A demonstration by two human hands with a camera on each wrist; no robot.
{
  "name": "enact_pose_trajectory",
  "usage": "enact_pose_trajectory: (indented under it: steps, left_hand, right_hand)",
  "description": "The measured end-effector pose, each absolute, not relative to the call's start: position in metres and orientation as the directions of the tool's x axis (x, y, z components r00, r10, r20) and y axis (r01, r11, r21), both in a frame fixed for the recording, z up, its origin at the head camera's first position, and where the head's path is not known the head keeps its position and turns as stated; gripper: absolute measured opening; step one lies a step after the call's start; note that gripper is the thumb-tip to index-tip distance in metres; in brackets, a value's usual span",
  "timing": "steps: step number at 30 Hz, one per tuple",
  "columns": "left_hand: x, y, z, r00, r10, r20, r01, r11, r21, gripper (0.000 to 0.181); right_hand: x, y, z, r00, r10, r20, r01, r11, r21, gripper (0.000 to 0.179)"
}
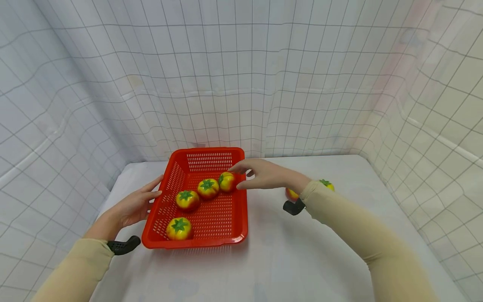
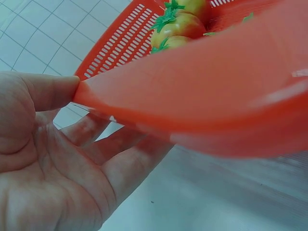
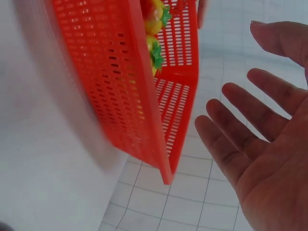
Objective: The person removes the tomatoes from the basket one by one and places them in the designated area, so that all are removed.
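The left hand [image 1: 136, 205] pinched the left edge of the basket [image 1: 219, 224]; a light, level hold seemed best to avoid tipping it on the desk [image 1: 264, 264]. Inside, four tomatoes [image 1: 187, 201] ran from its near left corner toward its right edge, where the right hand [image 1: 266, 174] hung, fingers spread, gripping nothing, and ideally clear of the rim; two more tomatoes [image 1: 329, 186] lay toward the desk's right edge, partly behind the sleeve [image 1: 354, 222]

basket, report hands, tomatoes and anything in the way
Left hand holds basket edge; right hand empty. Four tomatoes inside. Two more outside, partly hidden by right arm.
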State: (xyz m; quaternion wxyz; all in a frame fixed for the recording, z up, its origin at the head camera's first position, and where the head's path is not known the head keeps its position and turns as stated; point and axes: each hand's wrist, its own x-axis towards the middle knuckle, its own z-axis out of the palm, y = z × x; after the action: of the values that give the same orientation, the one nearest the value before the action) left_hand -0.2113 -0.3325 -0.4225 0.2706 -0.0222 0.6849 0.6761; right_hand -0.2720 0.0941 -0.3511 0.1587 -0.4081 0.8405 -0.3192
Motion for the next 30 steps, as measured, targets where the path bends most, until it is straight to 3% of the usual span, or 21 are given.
enact_pose_trajectory:
  steps: [12, 21, 30]
  left_hand:
    - [-0.212, -0.332, -0.422, -0.851, 0.338, -0.402, -0.399, 0.081, 0.913, 0.071]
    - [-0.211, -0.331, -0.42, -0.85, 0.337, -0.405, -0.408, 0.067, 0.911, 0.07]
    - [-0.21, -0.333, -0.419, -0.849, 0.339, -0.405, -0.411, 0.057, 0.91, 0.07]
  right_hand:
    - [-0.274, 0.037, -0.341, -0.507, -0.86, -0.052, -0.635, 0.414, -0.653, 0.05]
    - [-0.277, -0.005, -0.344, -0.46, -0.882, -0.101, -0.64, 0.408, -0.651, 0.055]
    - [-0.274, -0.035, -0.348, -0.422, -0.878, -0.228, -0.566, 0.451, -0.69, 0.056]
